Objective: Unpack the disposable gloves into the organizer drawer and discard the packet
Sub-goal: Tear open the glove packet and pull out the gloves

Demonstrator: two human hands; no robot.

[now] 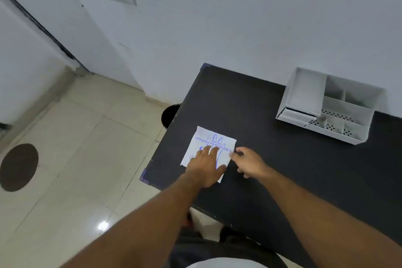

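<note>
A white packet of disposable gloves with blue print lies flat near the left end of the black table. My left hand rests flat on the packet's near half, fingers spread. My right hand is at the packet's right edge, with thumb and fingertips pinched on that edge. The white organizer stands at the back right against the wall, its drawer pulled out to the left and showing nothing inside.
A black round bin stands on the floor just past the table's left edge. The tiled floor has a dark round cover at the far left. The white wall runs behind the table.
</note>
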